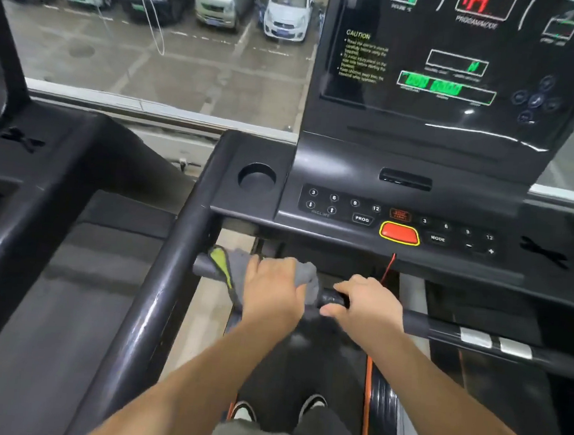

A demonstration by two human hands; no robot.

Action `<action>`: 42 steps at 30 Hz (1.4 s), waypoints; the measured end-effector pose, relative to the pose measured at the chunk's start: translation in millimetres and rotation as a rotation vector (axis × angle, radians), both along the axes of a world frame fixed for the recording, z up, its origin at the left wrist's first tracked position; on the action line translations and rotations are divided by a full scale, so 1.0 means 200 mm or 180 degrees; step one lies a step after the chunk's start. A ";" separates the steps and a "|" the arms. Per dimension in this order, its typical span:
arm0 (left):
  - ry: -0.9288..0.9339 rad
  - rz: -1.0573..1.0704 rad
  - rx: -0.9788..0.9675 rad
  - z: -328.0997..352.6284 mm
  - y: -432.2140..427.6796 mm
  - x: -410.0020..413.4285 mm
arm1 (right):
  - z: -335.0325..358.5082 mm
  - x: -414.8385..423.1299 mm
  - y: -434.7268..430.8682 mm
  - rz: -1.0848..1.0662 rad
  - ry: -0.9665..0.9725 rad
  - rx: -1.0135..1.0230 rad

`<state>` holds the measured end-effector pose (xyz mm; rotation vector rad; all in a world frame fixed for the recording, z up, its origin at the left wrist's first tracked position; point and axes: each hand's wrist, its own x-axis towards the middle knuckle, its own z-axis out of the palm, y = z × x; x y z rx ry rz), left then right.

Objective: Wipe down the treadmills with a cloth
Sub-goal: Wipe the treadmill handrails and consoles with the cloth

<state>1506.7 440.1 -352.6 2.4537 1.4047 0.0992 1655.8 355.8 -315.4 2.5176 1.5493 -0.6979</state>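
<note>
Lower centre: left hand curled round grey cloth, wrapping it on treadmill handlebar; right hand gripping bare bar just beside. My worry: console lit, so cloth brushing keypad above could trigger start underfoot; red cord may snag. Further up, cup holder: I see nothing inside.

Arms extended — left hand grips cloth, right hand grips handlebar.
</note>
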 end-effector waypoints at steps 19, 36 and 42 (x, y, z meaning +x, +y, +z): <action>-0.0689 -0.0199 0.0231 -0.07 -0.40 0.41 | 0.01 0.51 -0.28 0.0295 0.0220 0.0225; -0.1041 -0.0020 0.0008 -0.06 -0.54 0.42 | -0.02 0.54 -0.32 0.0196 0.0265 0.0519; -0.0159 -0.0495 0.0360 -0.08 -0.15 0.03 | -0.02 0.52 -0.32 0.0175 0.0328 0.0494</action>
